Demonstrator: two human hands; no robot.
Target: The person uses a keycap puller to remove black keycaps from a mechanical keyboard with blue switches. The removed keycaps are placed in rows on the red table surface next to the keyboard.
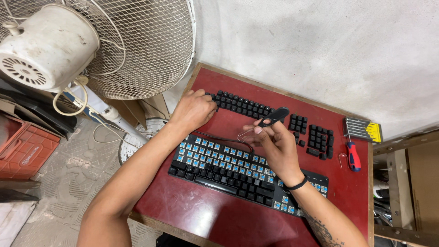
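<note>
Left hand: curled on the row of removed black keycaps.
Right hand: a black keycap puller is gripped above the keyboard.
Advice: the puller is best lifted straight.
Worktop: red.

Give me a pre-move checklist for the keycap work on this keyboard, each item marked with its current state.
1. Keycap puller gripped in right hand: ok.
2. Left hand resting on the row of removed keycaps: ok.
3. Keyboard lies flat on the red table: ok.
4. Upper rows stripped to blue switches, bottom rows still capped: not ok if full removal is wanted.
5. Keyboard cable clear of the hands: cannot tell.
6. Red-handled screwdriver parked aside, away from the edge: ok.
</note>
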